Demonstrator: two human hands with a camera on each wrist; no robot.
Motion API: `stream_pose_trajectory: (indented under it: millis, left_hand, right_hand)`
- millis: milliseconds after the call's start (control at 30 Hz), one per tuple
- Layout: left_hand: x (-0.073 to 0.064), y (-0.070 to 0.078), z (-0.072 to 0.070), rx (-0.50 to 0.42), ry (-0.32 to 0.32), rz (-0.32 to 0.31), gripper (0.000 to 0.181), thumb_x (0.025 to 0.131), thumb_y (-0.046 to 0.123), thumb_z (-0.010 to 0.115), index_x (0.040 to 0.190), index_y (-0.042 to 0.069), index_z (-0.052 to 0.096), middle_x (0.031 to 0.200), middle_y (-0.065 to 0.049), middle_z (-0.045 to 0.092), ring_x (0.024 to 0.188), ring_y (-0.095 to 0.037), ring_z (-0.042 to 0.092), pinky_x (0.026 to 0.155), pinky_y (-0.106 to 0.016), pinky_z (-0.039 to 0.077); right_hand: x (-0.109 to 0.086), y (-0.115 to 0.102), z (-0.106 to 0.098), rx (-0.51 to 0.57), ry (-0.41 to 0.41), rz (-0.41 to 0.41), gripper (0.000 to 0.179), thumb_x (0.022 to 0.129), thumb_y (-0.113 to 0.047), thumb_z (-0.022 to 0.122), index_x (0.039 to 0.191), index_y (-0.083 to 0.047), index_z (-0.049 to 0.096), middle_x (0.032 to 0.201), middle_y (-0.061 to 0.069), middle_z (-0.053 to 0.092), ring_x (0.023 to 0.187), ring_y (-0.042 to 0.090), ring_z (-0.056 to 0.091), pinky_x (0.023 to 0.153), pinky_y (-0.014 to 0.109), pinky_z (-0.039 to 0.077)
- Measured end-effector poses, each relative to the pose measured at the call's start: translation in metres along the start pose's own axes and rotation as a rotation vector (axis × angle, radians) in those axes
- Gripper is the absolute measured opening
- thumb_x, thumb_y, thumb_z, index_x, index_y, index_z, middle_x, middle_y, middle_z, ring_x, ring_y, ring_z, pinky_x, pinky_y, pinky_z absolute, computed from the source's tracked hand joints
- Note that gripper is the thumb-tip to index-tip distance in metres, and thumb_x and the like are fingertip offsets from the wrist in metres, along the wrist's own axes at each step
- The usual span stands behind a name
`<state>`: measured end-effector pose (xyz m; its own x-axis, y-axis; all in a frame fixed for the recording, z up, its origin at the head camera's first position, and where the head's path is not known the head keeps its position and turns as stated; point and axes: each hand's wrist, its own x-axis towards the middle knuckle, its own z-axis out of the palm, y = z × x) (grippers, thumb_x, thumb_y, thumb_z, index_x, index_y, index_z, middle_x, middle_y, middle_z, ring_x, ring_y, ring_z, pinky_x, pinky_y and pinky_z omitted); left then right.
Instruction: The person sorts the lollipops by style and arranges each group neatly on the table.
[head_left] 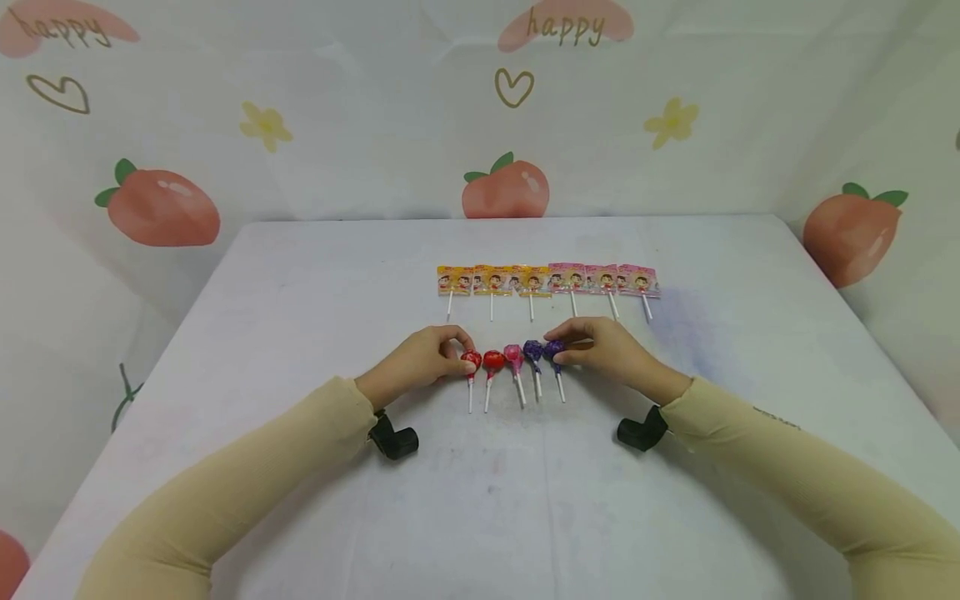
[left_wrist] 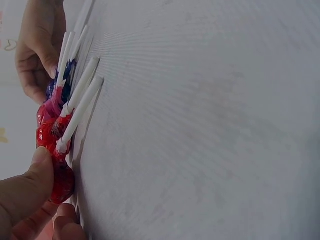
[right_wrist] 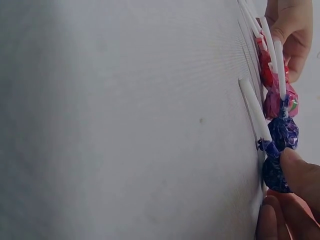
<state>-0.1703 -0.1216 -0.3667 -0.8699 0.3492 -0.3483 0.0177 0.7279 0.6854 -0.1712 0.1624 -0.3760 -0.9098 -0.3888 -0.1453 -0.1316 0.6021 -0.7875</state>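
Note:
In the head view, a short row of wrapped lollipops lies mid-table with sticks toward me. My left hand point(head_left: 423, 360) pinches the head of the leftmost red lollipop point(head_left: 470, 359) between thumb and fingers. Beside it lie a second red lollipop point(head_left: 492, 361), a pink lollipop point(head_left: 513, 357) and a purple lollipop point(head_left: 533, 350), heads close together. At the row's right end, my right hand point(head_left: 611, 354) holds the other purple lollipop point(head_left: 554, 348) by its head. The left wrist view shows my left thumb on red wrapper point(left_wrist: 62, 182); in the right wrist view my right thumb presses a dark purple wrapper point(right_wrist: 274, 175).
Behind them is a second row of flat-packed lollipops, three in yellow wrappers point(head_left: 492, 281) and three in pink wrappers point(head_left: 602, 277). A black wrist device point(head_left: 393, 438) sits under each sleeve cuff. The white-covered table point(head_left: 480, 517) meets a printed cloth backdrop point(head_left: 375, 125).

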Motion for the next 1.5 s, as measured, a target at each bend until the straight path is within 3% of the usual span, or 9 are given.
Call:
stream_pose_trajectory:
  millis: [1000,1300,1500]
  left_hand:
    - [-0.003,-0.002,-0.002,0.006,-0.008,-0.013,0.034,0.082,0.028,0.078,0.110,0.016,0.062,0.076,-0.002,0.056,0.060,-0.014,0.047,0.056,-0.024,0.036]
    - [-0.003,-0.006,-0.005,-0.023,-0.027,0.013,0.036,0.084,0.029,0.077,0.114,0.017,0.061,0.078,-0.003,0.057,0.061,-0.014,0.049,0.058,-0.025,0.038]
    - [-0.003,-0.013,-0.013,-0.113,-0.063,0.027,0.040,0.088,0.027,0.072,0.123,0.015,0.057,0.089,-0.006,0.060,0.069,-0.016,0.057,0.061,-0.026,0.048]
  right_hand:
    - [0.001,-0.001,0.002,0.010,-0.011,-0.028,0.037,0.082,-0.007,0.076,0.118,-0.006,0.067,0.119,0.013,0.067,0.112,0.028,0.063,0.099,0.043,0.048]
    - [0.002,0.000,0.000,0.028,-0.021,-0.028,0.040,0.083,-0.009,0.076,0.121,-0.006,0.065,0.123,0.013,0.066,0.112,0.028,0.063,0.098,0.044,0.049]
    - [-0.001,-0.001,-0.005,0.054,-0.010,-0.023,0.045,0.086,-0.016,0.074,0.128,-0.006,0.061,0.129,0.013,0.062,0.117,0.032,0.060,0.096,0.045,0.050]
